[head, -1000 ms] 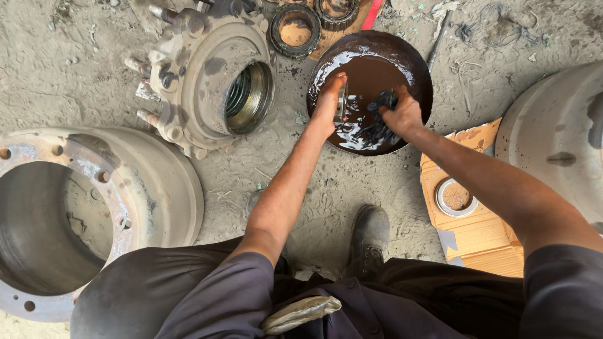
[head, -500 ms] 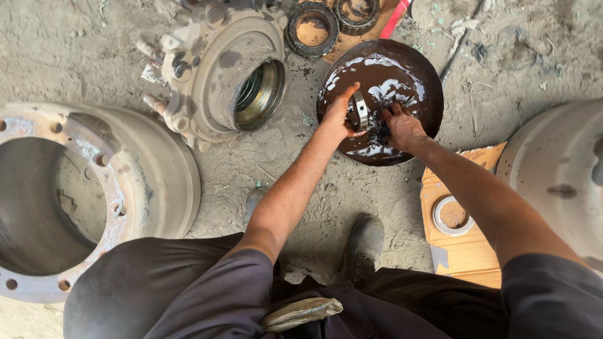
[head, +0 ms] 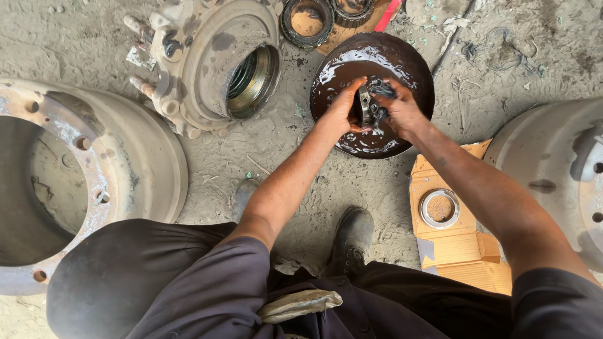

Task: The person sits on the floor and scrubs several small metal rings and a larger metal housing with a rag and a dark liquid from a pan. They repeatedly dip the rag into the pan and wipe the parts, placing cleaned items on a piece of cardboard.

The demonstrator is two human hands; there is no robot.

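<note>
**Bearing Held Over Oil Pan, Workshop Floor**

Head view. The work area is a dusty, stained concrete floor [head: 515,56] littered with small debris. A round dark pan [head: 411,66] sits on this floor at upper centre, partly filled with dark, glossy liquid that reflects light along its left inner wall.

The left hand [head: 344,112] and right hand [head: 402,113] meet above the middle of the pan. Between them they hold a metal bearing [head: 365,105], standing on edge and coated in dark wet grime. The left fingers curl around its left side; the right fingers close on its right side, with a dark wet wad pressed against it. Both hands are smeared.

Surrounding parts: a wheel hub [head: 213,63] with protruding studs lies on its side just left of the pan. A large brake drum [head: 81,182] lies at far left, and a second drum [head: 559,169] at far right. Two bearing rings [head: 308,19] rest above the pan. A metal ring [head: 440,208] sits on flattened cardboard [head: 458,245] near the right forearm. A black shoe [head: 352,238] stands below the pan.
</note>
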